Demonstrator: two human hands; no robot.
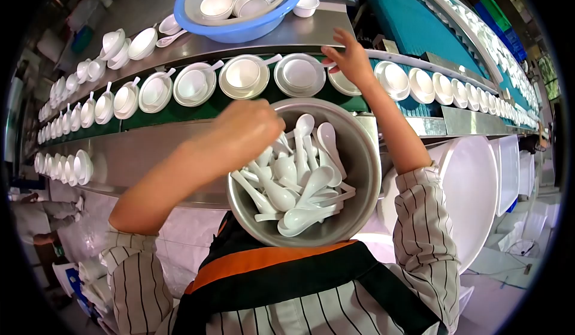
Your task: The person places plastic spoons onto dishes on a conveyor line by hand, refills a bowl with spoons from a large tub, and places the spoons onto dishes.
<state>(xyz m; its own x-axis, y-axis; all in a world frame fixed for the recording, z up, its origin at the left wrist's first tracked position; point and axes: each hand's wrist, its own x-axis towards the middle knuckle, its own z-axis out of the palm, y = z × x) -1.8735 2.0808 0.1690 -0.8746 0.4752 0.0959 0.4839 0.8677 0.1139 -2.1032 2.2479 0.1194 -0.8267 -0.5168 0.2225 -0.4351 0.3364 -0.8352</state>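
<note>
A steel basin (371, 173) in front of my body holds many white soup spoons (312, 182). My left hand (248, 128) is over the basin's left rim, smeared by motion. Its fingers point down at the spoons, and whether they grip one is unclear. My right hand (350, 59) reaches across the green conveyor belt (126, 124), with its fingers spread apart. A short white piece, perhaps a spoon handle (328, 65), shows beside its fingertips. To its left is a stacked bowl and plate (299, 75); below it, a plate (344, 84) is partly covered by my wrist.
Place settings with bowls and spoons (242, 74) line the belt on both sides. Behind it, a blue tub (239, 31) of white dishes stands on a steel ledge (203, 46) beside a small bowl (306, 4). Stacked bowls (82, 166) sit at left, a large white tub (470, 197) at right.
</note>
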